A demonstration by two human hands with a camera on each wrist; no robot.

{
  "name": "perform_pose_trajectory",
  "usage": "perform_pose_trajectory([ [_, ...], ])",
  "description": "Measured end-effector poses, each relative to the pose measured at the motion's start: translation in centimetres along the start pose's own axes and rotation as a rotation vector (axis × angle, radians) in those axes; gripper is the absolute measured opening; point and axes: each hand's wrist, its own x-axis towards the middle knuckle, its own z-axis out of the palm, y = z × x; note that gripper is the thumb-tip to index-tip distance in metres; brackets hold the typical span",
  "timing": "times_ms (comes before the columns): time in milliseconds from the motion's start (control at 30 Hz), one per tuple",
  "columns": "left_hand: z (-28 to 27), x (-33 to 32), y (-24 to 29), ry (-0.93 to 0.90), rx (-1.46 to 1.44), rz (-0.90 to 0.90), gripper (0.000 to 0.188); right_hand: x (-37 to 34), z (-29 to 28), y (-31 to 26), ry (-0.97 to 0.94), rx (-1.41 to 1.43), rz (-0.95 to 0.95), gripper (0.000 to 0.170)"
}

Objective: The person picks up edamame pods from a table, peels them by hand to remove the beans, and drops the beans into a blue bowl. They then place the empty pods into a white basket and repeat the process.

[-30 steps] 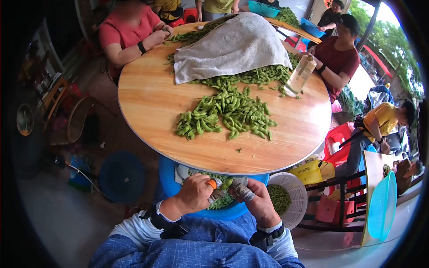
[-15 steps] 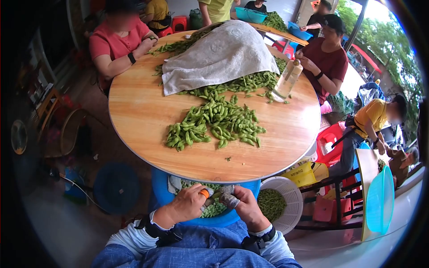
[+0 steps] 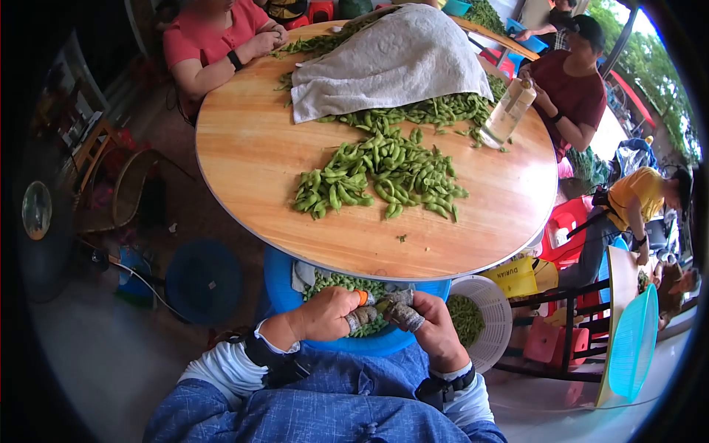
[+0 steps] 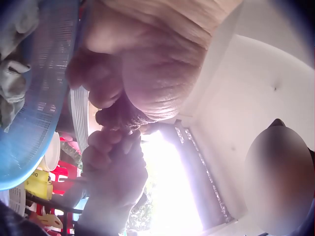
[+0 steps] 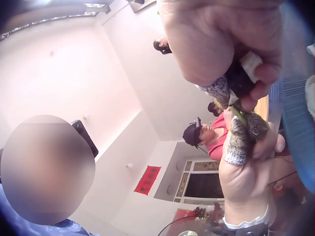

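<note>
Over a blue basin (image 3: pixel 277 292) of shelled green beans (image 3: pixel 336 282), my left hand (image 3: pixel 326 315) and right hand (image 3: pixel 437 328) meet fingertip to fingertip. Grey speckled covers wrap the thumbs and some fingertips, and an orange band shows on a left finger. Between them, in the right wrist view, a green edamame pod (image 5: pixel 238 111) is pinched by the left thumb and fingers, with the right fingertips gripping its other end. Fingers hide most of the pod in the head view. In the left wrist view both hands are dark against the light.
A round wooden table (image 3: pixel 251 162) stands just beyond the basin, bearing edamame pods (image 3: pixel 377 173), a grey towel (image 3: pixel 391 66) over a larger heap, and a clear bottle (image 3: pixel 508 114). A white basket (image 3: pixel 500 336) holding green pods is right of the basin. Several people sit around.
The head view has tilted and shifted. A green pod that stuck up between the fingertips a second ago is now mostly covered by them. Both hands stay together over the basin.
</note>
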Motion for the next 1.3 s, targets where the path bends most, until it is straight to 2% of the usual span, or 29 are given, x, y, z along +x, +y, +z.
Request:
perform_pose_trajectory([
  [100, -0.3, 0.1, 0.5, -0.040, 0.030, -0.027, 0.016, 0.0, 0.2, -0.3, -0.007, -0.012, 0.005, 0.021],
  [200, 0.0, 0.3, 0.5, 0.007, -0.091, -0.025, 0.023, 0.1, -0.2, 0.2, -0.012, -0.040, -0.022, 0.020],
  [333, -0.1, 0.2, 0.6, -0.022, -0.047, -0.040, 0.024, 0.2, 0.0, 0.5, -0.010, -0.008, -0.030, 0.018],
  [633, 0.3, 0.3, -0.1, -0.015, -0.193, -0.033, 0.020, 0.9, 0.3, 2.0, 0.099, 0.060, -0.045, 0.015],
  [733, 1.2, 0.1, 0.1, 0.215, 0.283, 0.051, 0.017, 0.9, 0.2, 1.9, 0.128, -0.052, -0.148, 0.015],
  [833, 0.8, -0.5, 0.9, 0.211, 0.543, 0.093, 0.015, 0.7, 0.0, 1.2, 0.052, 0.019, 0.037, 0.015],
  [867, 1.0, -0.5, 0.2, 0.230, 0.468, 0.117, 0.016, 0.8, 0.0, 1.6, 0.027, 0.115, 0.049, 0.017],
  [1000, 1.6, 0.2, -0.3, 0.341, 0.039, 0.136, 0.017, 1.5, 0.1, 3.4, -0.001, 0.247, -0.099, 0.022],
  [1100, 2.3, 0.3, -1.3, 0.470, -0.066, 0.247, 0.014, 2.0, 0.1, 4.3, -0.020, 0.203, -0.216, 0.022],
  [1200, 4.3, -0.4, -3.3, 0.333, -0.882, -0.103, 0.019, 2.2, -0.1, 4.6, -0.054, 0.052, -0.381, 0.023],
  [1300, 4.5, -0.5, -3.3, 0.271, -0.946, -0.126, 0.022, 1.8, -0.2, 4.5, -0.042, 0.061, -0.299, 0.023],
])
